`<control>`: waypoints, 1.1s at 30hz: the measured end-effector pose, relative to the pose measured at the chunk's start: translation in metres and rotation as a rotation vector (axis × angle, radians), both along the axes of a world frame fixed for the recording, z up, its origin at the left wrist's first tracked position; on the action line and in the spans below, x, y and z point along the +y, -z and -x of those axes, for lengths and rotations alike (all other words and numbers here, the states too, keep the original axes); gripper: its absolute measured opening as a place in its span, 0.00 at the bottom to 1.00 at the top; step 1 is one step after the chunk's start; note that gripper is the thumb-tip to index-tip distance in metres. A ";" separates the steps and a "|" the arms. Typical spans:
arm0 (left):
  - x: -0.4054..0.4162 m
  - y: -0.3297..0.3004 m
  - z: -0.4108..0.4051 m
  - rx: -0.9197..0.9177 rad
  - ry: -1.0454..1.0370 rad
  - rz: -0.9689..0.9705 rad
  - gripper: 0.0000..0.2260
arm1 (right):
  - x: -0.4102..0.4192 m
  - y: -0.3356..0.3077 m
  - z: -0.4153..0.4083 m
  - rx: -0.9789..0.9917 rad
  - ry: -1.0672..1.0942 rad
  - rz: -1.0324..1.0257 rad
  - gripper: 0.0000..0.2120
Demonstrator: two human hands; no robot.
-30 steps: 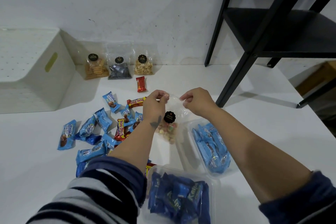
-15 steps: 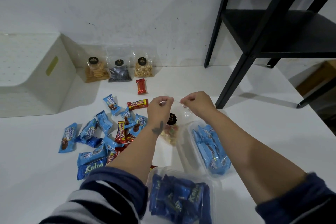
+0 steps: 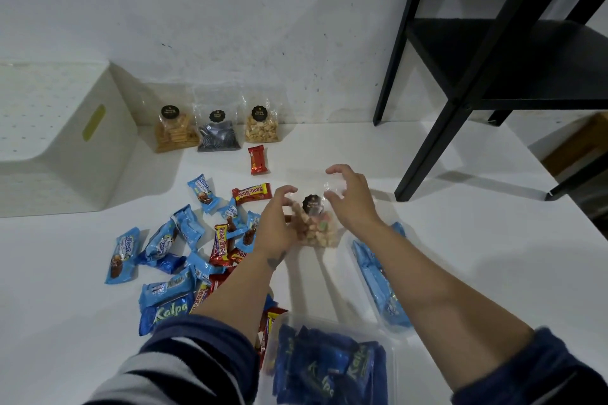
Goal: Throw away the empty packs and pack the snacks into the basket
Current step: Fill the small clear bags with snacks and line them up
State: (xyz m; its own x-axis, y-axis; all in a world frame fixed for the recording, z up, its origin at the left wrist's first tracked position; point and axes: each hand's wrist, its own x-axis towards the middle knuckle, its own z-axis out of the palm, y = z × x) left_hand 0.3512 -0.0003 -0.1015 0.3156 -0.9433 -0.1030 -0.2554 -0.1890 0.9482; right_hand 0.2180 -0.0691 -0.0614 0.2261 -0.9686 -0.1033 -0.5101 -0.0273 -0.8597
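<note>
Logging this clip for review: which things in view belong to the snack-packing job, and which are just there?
Job:
loose snack bars
clear bag of coloured bites between left hand and right hand
three bags by the wall
two clear tubs of blue packs
white basket

Just there:
black shelf frame

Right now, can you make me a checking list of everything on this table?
Surface: white table, bare at right.
Job's things: clear biscuit bag upright between the hands; three bags by the wall; blue and red snack bars scattered at left; two clear tubs of blue bars; white basket far left.
Clutter: nothing seen.
Hands: left hand and right hand open, fingers blurred.
Cables: nothing seen.
Surroundings: black shelf, white wall.
</note>
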 end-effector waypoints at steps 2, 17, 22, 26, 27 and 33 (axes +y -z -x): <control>-0.009 0.000 -0.005 -0.009 -0.027 0.029 0.28 | 0.005 0.012 -0.001 0.020 -0.036 0.007 0.28; -0.075 0.042 -0.014 -0.854 0.542 -0.382 0.47 | -0.135 0.021 -0.044 0.252 0.050 -0.027 0.41; -0.072 0.051 -0.010 -0.903 0.554 -0.382 0.54 | -0.186 0.028 -0.078 0.251 0.000 -0.009 0.40; -0.075 0.054 -0.010 -0.938 0.565 -0.406 0.51 | -0.209 0.035 -0.095 0.234 -0.031 -0.008 0.39; -0.075 0.054 -0.010 -0.936 0.570 -0.409 0.51 | -0.213 0.038 -0.097 0.238 -0.033 -0.004 0.39; -0.076 0.055 -0.009 -0.937 0.591 -0.417 0.53 | -0.212 0.034 -0.092 0.286 -0.057 0.003 0.38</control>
